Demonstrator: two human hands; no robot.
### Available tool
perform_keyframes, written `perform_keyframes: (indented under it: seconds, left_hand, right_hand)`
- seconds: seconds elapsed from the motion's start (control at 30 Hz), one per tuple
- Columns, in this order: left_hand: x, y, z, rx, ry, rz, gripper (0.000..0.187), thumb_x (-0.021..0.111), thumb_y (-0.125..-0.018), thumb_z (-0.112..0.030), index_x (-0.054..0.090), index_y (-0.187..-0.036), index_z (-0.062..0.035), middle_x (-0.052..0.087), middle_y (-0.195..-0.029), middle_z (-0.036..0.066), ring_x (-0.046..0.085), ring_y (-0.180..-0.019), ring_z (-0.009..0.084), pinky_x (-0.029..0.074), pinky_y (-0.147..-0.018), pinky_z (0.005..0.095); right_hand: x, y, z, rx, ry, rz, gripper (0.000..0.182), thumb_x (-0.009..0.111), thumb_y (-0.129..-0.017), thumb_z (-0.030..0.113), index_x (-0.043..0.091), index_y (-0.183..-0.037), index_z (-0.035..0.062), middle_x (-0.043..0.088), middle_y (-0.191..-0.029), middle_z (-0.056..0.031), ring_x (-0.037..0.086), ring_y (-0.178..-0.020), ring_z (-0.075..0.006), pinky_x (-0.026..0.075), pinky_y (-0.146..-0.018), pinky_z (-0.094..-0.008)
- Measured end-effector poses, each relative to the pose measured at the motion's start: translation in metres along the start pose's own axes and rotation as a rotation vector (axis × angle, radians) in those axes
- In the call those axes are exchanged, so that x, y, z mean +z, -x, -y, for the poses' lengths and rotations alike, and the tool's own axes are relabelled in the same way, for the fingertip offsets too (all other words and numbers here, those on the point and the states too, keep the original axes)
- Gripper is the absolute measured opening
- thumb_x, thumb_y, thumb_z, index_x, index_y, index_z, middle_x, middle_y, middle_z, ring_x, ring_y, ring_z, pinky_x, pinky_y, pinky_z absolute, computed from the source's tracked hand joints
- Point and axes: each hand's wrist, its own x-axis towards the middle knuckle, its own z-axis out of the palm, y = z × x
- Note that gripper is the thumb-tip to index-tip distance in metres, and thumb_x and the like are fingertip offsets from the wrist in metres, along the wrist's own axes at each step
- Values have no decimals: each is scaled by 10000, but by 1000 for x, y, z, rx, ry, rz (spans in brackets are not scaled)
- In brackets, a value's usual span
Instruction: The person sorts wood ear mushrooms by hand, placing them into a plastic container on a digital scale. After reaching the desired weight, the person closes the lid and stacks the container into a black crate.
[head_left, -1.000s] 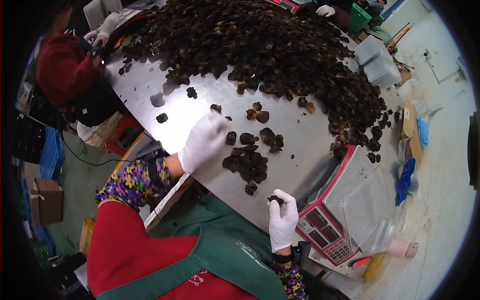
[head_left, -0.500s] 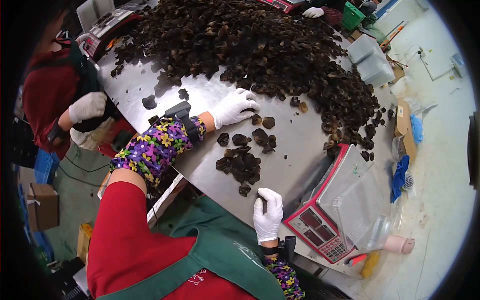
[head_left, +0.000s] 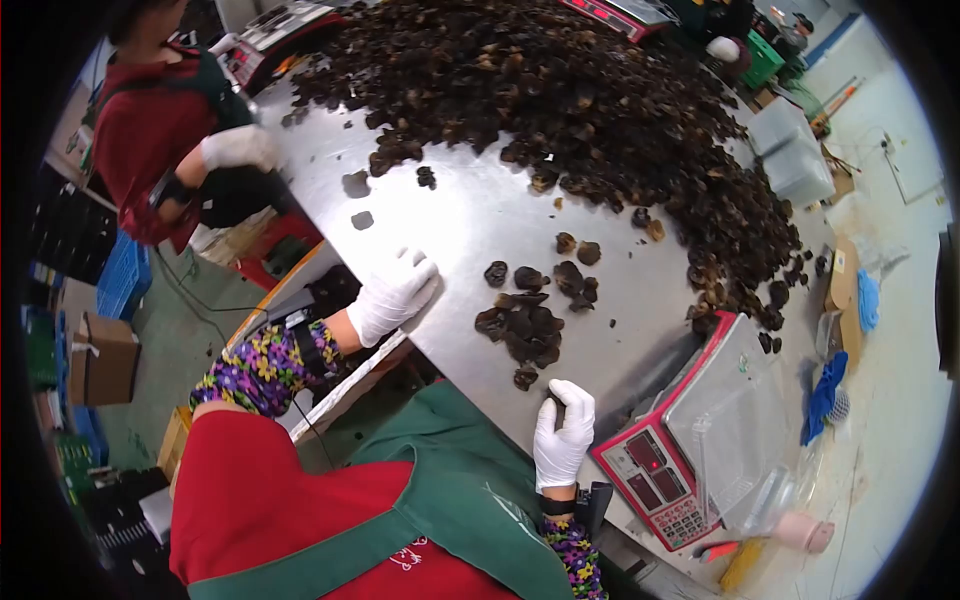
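Dark brown, ruffled pieces that look like wood ear mushrooms lie on a metal table (head_left: 460, 375). A small cluster of pieces (head_left: 525, 330) sits between my hands, with a few single pieces (head_left: 578, 248) just beyond. My left hand (head_left: 395, 297), in a white glove, is at the table's near left edge, fingers curled together; whatever is under them is hidden. My right hand (head_left: 565, 437), also gloved, is at the near edge beside the cluster. Its fingers are bent toward the thumb, with a small dark spot between them that I cannot identify.
A large mushroom heap (head_left: 560, 90) covers the far table. At my right stands a red scale (head_left: 655, 470) with a clear tray (head_left: 730, 430). Clear containers (head_left: 790, 150) stand at the far right. A co-worker's gloved hand (head_left: 238, 148) is at the left, near another scale (head_left: 245, 62).
My left hand has drawn back from the middle of the table to its left edge. My right hand keeps its curled pose by the cluster. The view has shifted, and the co-worker's hand is higher.
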Motion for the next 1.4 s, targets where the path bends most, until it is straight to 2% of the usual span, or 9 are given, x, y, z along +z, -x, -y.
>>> perform_keyframes:
  seconds: [0.23,0.37,0.47,0.67,0.77,0.87,1.0,1.3,1.4]
  left_hand:
    - [-37,86,63,-466,-412,-77,90,667,-854,-176,621,-892,-108,596,-890,107,578,-916,320,457,-806,455]
    - [-56,88,55,-380,-526,-282,118,700,-856,-163,691,-965,-118,655,-1097,86,581,-1125,331,443,-971,466]
    - [-45,55,31,-311,-57,-273,190,717,-869,-170,665,-1033,-90,633,-1187,139,568,-1153,381,453,-991,460]
    - [10,-25,-36,-176,372,68,698,756,-857,-308,497,-1461,-72,431,-1490,310,461,-1336,474,383,-1124,483]
    - [23,-53,-80,-94,479,113,716,774,-835,-331,506,-1448,-74,446,-1482,287,470,-1325,463,388,-1122,482]
    - [35,-49,-126,103,578,132,641,768,-833,-311,544,-1384,-70,507,-1416,226,516,-1266,424,434,-1078,474]
    - [51,-37,-153,131,787,170,550,741,-875,-282,569,-1353,-70,509,-1420,217,525,-1269,402,445,-1072,463]
    - [67,-135,-97,129,250,93,784,759,-843,-496,463,-1478,-143,414,-1488,270,366,-1381,498,329,-1157,527]
    - [83,-148,-100,346,149,55,630,745,-857,-439,563,-1378,-136,521,-1365,219,471,-1284,447,408,-1075,524]
  right_hand:
    - [0,3,-1,2,-33,9,277,640,-850,-65,662,-1104,41,653,-1082,-127,645,-1017,-293,504,-926,-388]
    - [0,3,0,30,-39,-3,288,646,-849,-67,667,-1116,40,653,-1077,-138,649,-1004,-312,521,-904,-404]
    - [-2,2,3,20,-19,-8,292,648,-856,-51,670,-1130,47,660,-1091,-145,650,-1021,-317,521,-914,-402]
    - [0,6,-3,47,-32,-24,347,673,-858,-14,655,-1199,51,641,-1176,-152,631,-1069,-327,506,-945,-411]
    - [2,6,-1,42,26,23,569,737,-856,84,537,-1386,33,564,-1329,-207,564,-1201,-370,460,-1031,-443]
    - [5,7,3,80,104,94,1016,827,-816,284,218,-1576,-5,316,-1532,-318,380,-1390,-467,344,-1151,-515]
    - [9,7,0,82,177,27,1049,837,-797,295,208,-1572,-27,270,-1551,-332,319,-1427,-492,319,-1163,-534]
    - [7,3,-3,55,257,72,1003,806,-818,328,236,-1574,-2,315,-1545,-295,325,-1417,-496,316,-1161,-565]
    - [7,4,-3,56,257,55,989,805,-820,323,247,-1570,-1,326,-1542,-287,335,-1410,-495,325,-1158,-561]
